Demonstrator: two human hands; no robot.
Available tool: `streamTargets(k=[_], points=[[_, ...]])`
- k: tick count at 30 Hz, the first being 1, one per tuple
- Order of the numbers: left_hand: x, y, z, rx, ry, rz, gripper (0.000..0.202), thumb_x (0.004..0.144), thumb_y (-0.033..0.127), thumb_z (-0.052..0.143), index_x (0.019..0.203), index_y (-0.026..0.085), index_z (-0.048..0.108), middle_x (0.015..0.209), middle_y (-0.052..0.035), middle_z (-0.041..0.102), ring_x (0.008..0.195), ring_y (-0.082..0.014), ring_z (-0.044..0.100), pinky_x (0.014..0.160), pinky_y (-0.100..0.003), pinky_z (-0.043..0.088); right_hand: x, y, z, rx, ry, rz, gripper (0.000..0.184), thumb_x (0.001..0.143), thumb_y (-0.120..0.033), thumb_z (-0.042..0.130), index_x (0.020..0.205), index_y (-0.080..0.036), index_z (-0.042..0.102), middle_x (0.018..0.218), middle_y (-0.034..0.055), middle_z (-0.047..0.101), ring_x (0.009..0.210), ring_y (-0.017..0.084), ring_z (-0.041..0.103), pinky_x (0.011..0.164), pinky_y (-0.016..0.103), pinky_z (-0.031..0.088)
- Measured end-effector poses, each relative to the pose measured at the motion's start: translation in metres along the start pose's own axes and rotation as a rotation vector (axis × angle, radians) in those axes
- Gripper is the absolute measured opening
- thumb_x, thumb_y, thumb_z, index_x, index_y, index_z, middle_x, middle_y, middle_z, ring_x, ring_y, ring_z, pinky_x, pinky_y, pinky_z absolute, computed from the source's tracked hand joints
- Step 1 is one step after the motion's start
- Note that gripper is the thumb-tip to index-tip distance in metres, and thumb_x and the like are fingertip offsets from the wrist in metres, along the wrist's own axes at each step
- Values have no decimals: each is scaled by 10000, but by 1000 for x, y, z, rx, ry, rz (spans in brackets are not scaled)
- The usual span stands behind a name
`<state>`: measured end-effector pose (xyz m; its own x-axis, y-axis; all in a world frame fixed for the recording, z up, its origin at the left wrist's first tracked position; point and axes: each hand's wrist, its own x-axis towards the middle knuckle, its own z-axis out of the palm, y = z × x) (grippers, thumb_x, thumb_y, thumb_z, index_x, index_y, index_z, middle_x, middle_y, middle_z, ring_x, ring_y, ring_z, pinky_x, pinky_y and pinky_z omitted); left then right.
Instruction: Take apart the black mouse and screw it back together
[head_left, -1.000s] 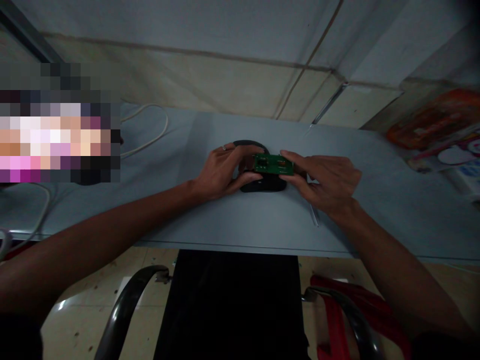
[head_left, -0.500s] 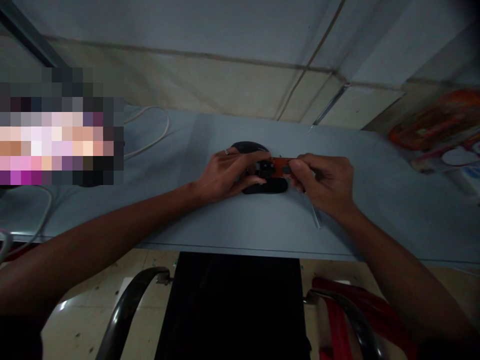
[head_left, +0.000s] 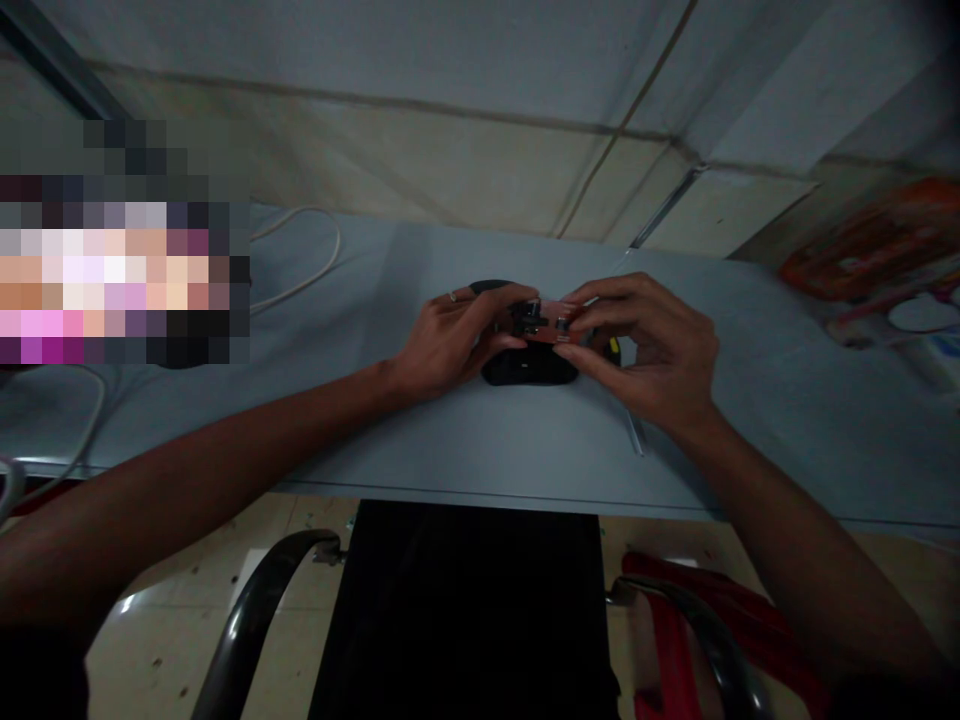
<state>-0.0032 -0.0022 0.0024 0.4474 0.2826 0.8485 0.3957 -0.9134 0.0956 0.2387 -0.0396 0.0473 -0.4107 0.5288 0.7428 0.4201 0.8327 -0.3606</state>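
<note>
hands: together, not clamped hard as far as the view shows; the left hand (head_left: 450, 345) curls over the near end of the board from the left, and the right hand (head_left: 645, 350) pinches its other end with thumb and fingertips.
held thing: a small circuit board (head_left: 559, 325), reddish-orange on the side facing up, lies between the two hands, tilted slightly and raised just above the black object.
on the board: a small black component (head_left: 529, 318) stands up near the left hand's fingertips; its exact kind is too small to tell.
under the hands: a rounded black object (head_left: 529, 368), perhaps a computer mouse, sits directly below the board, mostly hidden by it and the left hand.
just changed: the board showed a green face a second ago and now shows the reddish face, so it has been turned over; the right hand has moved in from a flat hold to a fingertip pinch.
right of the right hand: a small yellow part (head_left: 615, 350) shows just beside the fingers, and a thin clear strip (head_left: 636, 435) lies nearer the body.
beneath everything: a grey-blue table top (head_left: 480, 440) bears it all.
left ring: a ring (head_left: 452, 296) sits on one finger of the left hand.
far left of the hands: a white cable (head_left: 315, 265) loops across the table.
far right of the hands: an orange packet (head_left: 862, 240) lies at the table's far corner.
</note>
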Motion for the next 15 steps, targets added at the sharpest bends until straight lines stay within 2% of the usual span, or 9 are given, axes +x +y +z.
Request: streamTargets(k=[7, 9, 12, 15], points=[[-1, 0, 0, -12, -24, -29, 428, 1067, 512, 475, 1311, 167, 543, 890, -11, 749, 764, -101, 714, 766, -242, 559, 3, 1, -4, -91, -35, -90, 322, 794, -202, 839, 1095, -256, 737, 1101, 57, 787, 899, 214, 747, 640, 356, 601], [0, 3, -2, -83, -29, -112, 419, 1070, 488, 483, 1334, 168, 548, 872, -5, 737, 759, -99, 703, 775, -242, 551, 4, 2, -6, -88, -26, -103, 341, 797, -199, 836, 1117, -271, 743, 1081, 47, 793, 883, 212, 741, 632, 363, 588], [1, 5, -5, -238, -3, -305, 432, 1102, 443, 390, 1408, 165, 516, 858, -6, 720, 717, -83, 674, 734, -228, 534, 4, 1, -8, -53, 0, -8, 342, 790, -204, 843, 1111, -290, 760, 1065, 36, 791, 907, 218, 729, 600, 351, 572], [2, 4, -5, -338, 45, -468, 413, 1108, 426, 363, 1377, 169, 542, 817, 9, 697, 612, -61, 619, 647, -207, 501, 3, -1, -6, -56, -67, 59, 307, 804, -265, 841, 1102, -283, 769, 1005, 30, 783, 769, 179, 689, 575, 333, 544]])
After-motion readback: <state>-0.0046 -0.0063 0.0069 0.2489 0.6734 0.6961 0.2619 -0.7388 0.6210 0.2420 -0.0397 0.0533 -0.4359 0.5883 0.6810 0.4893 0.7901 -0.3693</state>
